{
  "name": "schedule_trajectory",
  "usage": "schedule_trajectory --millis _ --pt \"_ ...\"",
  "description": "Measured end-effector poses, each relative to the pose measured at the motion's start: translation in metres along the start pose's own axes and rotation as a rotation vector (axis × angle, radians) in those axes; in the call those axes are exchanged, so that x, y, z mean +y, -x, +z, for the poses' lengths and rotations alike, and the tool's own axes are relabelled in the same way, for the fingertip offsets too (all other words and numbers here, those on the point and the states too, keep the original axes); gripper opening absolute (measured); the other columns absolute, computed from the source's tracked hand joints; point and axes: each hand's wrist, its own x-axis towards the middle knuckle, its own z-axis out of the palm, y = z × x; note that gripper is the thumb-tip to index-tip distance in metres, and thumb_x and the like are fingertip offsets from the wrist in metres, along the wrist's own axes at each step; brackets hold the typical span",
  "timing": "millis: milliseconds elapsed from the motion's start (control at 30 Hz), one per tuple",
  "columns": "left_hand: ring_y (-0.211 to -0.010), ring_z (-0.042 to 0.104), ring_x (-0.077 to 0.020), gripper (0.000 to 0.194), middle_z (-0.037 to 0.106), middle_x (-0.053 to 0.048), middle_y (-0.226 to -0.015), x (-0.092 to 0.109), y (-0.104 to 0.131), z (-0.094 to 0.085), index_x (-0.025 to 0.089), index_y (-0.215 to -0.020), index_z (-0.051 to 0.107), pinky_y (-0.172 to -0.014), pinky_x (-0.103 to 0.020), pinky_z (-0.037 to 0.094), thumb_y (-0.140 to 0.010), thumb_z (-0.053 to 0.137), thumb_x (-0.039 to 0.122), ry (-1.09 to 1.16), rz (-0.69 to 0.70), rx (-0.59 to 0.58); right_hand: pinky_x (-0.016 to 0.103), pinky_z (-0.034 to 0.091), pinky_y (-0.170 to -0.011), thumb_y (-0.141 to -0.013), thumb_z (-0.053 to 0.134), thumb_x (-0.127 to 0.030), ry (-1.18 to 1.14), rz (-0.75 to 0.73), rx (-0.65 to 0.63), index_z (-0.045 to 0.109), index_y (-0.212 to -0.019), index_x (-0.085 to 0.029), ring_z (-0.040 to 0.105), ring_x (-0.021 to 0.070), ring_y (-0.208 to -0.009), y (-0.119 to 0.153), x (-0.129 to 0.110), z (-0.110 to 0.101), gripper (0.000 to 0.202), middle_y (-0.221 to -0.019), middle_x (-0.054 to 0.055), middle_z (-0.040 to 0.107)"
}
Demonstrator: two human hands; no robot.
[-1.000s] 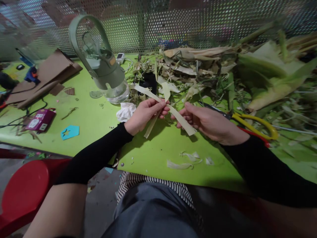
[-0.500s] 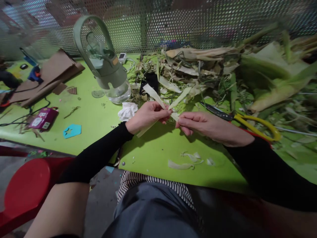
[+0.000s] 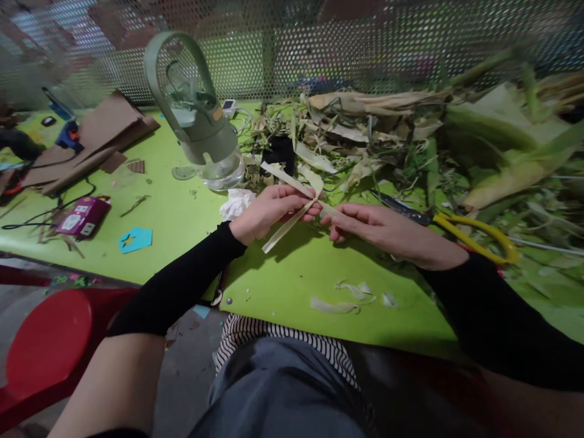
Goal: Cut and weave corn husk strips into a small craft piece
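Observation:
Pale husk strips point(image 3: 286, 232) cross at a small centre point between my hands, their ends spreading outward. My left hand point(image 3: 272, 210) is closed on them near the crossing, with one strip end pointing up and left and another hanging down and left. My right hand point(image 3: 367, 225) pinches the strip end that runs to the right. Both hands are just above the green table point(image 3: 274, 286). Small husk scraps point(image 3: 335, 305) lie on the table below my right hand.
Yellow-handled scissors point(image 3: 479, 234) lie right of my right hand. Husk piles point(image 3: 378, 121) fill the back and right. A green-topped bottle point(image 3: 205, 131), crumpled tissue point(image 3: 236, 204), purple box point(image 3: 83, 217), blue cutout point(image 3: 135, 240) and cardboard point(image 3: 100, 125) are leftward. A red stool point(image 3: 48, 340) stands lower left.
The lower-left strip now hangs clear below my left hand, and the upper strip has bent over. The crossing shows more openly between my hands. The view has shifted slightly.

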Motion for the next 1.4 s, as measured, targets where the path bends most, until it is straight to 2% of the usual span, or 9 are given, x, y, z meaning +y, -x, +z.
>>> schedule_trajectory --millis 100,233,300,433,567,800,967,1167,1400 --pt "-0.074 0.070 -0.0098 0.007 0.076 -0.005 -0.081 -0.003 -0.001 -0.001 0.010 -0.090 0.070 -0.089 -0.029 0.059 -0.092 0.064 0.007 -0.006 0.024 -0.007 0.039 0.051 -0.075 -0.093 0.055 -0.078 0.095 -0.036 0.040 0.068 -0.083 -0.024 0.064 0.0214 -0.075 -0.002 0.004 0.001 0.057 -0.081 0.006 0.072" --pt "-0.069 0.068 -0.0084 0.007 0.072 -0.001 -0.074 -0.007 -0.003 0.003 0.012 -0.086 0.065 -0.079 -0.026 0.056 -0.092 0.068 0.010 -0.015 0.029 0.001 0.046 0.050 -0.080 -0.096 0.061 -0.062 0.467 -0.209 0.404 0.072 -0.101 -0.025 0.067 0.0308 -0.092 -0.001 0.005 0.012 0.039 -0.101 0.011 0.075" --pt "-0.066 0.065 -0.0075 0.010 0.069 0.001 -0.071 -0.010 -0.003 0.007 0.012 -0.084 0.063 -0.075 -0.025 0.054 -0.093 0.066 0.010 0.008 0.021 0.004 0.051 0.049 -0.087 -0.097 0.063 -0.050 0.683 -0.363 0.499 0.073 -0.108 -0.025 0.066 0.0355 -0.104 -0.001 0.004 0.022 0.029 -0.112 0.013 0.075" --pt "-0.060 0.057 -0.0036 0.016 0.066 0.003 -0.070 -0.014 0.000 0.016 0.012 -0.078 0.062 -0.064 -0.019 0.045 -0.093 0.067 0.010 0.070 0.030 0.050 0.050 0.050 -0.093 -0.104 0.049 -0.029 0.903 -0.553 0.281 0.075 -0.115 -0.029 0.066 0.0321 -0.106 0.001 -0.001 0.043 0.028 -0.106 0.010 0.077" --pt "-0.064 0.059 -0.0041 0.013 0.069 0.002 -0.076 -0.018 -0.001 0.017 0.011 -0.081 0.064 -0.069 -0.021 0.047 -0.091 0.072 0.012 0.083 -0.031 0.038 0.049 0.051 -0.097 -0.105 0.046 -0.026 0.780 -0.528 0.245 0.077 -0.100 -0.031 0.068 0.0280 -0.101 0.002 -0.002 0.050 0.031 -0.097 0.007 0.078" --pt "-0.075 0.070 -0.0080 0.008 0.074 -0.002 -0.083 -0.016 0.000 0.010 0.012 -0.087 0.066 -0.085 -0.027 0.055 -0.094 0.068 0.013 0.066 -0.016 -0.052 0.050 0.055 -0.091 -0.101 0.063 -0.042 0.317 -0.432 0.743 0.076 -0.095 -0.029 0.070 0.0288 -0.099 0.001 0.000 0.037 0.020 -0.103 0.008 0.076" --pt "-0.076 0.070 -0.0085 0.014 0.073 -0.001 -0.082 -0.016 0.002 0.011 0.013 -0.086 0.065 -0.081 -0.025 0.054 -0.088 0.077 0.021 0.006 0.059 -0.088 0.048 0.054 -0.088 -0.101 0.057 -0.056 0.257 -0.232 0.678 0.074 -0.094 -0.028 0.070 0.0286 -0.094 0.000 -0.001 0.036 0.034 -0.101 0.008 0.076" --pt "-0.072 0.067 -0.0086 0.019 0.071 0.001 -0.078 -0.021 -0.003 0.011 0.014 -0.087 0.063 -0.076 -0.025 0.052 -0.083 0.079 0.022 -0.038 0.172 0.011 0.037 0.046 -0.062 -0.098 0.050 -0.073 0.171 -0.083 0.556 0.068 -0.102 -0.025 0.060 0.0216 -0.065 -0.001 0.001 0.038 0.052 -0.079 0.004 0.070" --pt "-0.069 0.061 -0.0102 0.013 0.065 0.001 -0.070 -0.019 -0.010 0.002 0.015 -0.077 0.062 -0.073 -0.025 0.048 -0.087 0.070 0.016 -0.335 0.239 0.175 0.038 0.038 -0.065 -0.108 0.040 -0.048 0.766 -0.250 0.495 0.070 -0.095 -0.023 0.064 0.0264 -0.080 0.003 0.000 0.043 0.041 -0.091 0.012 0.074"
